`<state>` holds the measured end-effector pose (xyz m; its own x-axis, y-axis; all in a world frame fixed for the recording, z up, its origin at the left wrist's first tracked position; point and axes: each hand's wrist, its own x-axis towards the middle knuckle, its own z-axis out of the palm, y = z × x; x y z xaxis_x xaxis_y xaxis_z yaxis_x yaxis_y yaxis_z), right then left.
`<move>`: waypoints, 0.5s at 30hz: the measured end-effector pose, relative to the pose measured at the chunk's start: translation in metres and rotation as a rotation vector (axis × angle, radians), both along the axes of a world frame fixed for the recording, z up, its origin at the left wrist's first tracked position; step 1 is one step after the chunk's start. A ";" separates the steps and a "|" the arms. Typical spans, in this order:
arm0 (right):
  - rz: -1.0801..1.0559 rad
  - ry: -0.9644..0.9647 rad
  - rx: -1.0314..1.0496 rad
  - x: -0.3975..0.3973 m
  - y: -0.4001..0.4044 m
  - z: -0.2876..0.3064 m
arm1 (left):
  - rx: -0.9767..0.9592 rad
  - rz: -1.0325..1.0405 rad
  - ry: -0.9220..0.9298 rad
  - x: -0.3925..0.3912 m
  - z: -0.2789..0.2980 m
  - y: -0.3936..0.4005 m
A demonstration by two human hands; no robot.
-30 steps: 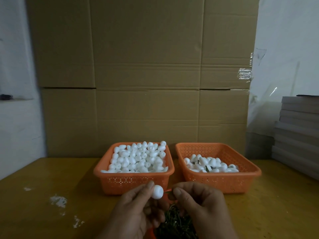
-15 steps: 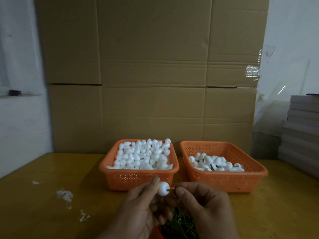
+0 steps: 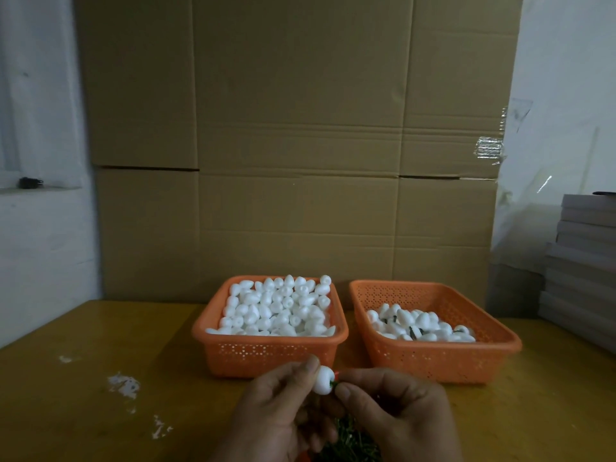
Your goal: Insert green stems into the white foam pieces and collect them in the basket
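Note:
My left hand (image 3: 270,415) pinches a white foam piece (image 3: 322,381) between thumb and fingers, just in front of the left basket. My right hand (image 3: 396,411) pinches a green stem (image 3: 333,383) whose tip sits in the foam piece's right side. The left orange basket (image 3: 266,356) is heaped with plain foam pieces (image 3: 280,306). The right orange basket (image 3: 433,361) holds foam pieces with dark green stems (image 3: 416,326) along its near side. A pile of green stems (image 3: 346,441) lies under my hands at the bottom edge, mostly hidden.
The yellow wooden table (image 3: 100,411) carries white foam crumbs (image 3: 123,385) to the left. A tall cardboard wall (image 3: 293,145) stands right behind the baskets. Stacked grey boards (image 3: 583,268) fill the right edge. A white wall and ledge lie on the left.
The stem has gone further into the foam piece, so less green shows between my hands. The camera has tilted up and shifted slightly, so the baskets sit lower in view.

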<state>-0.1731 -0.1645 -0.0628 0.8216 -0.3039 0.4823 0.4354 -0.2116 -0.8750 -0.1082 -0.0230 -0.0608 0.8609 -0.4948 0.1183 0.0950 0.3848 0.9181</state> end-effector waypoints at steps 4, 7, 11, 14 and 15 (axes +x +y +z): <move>0.020 -0.020 -0.027 0.000 -0.002 -0.001 | 0.008 0.011 -0.055 -0.001 0.000 0.000; 0.032 -0.039 -0.031 -0.002 -0.001 0.001 | 0.035 0.026 -0.114 0.000 -0.001 0.002; 0.025 -0.030 -0.087 -0.002 -0.001 0.003 | 0.065 0.068 -0.169 0.001 -0.003 0.002; 0.016 0.031 -0.092 -0.002 -0.003 0.002 | 0.081 0.104 -0.207 0.002 -0.003 0.001; 0.017 0.049 -0.096 -0.003 -0.003 0.002 | 0.083 0.116 -0.221 0.001 -0.003 0.001</move>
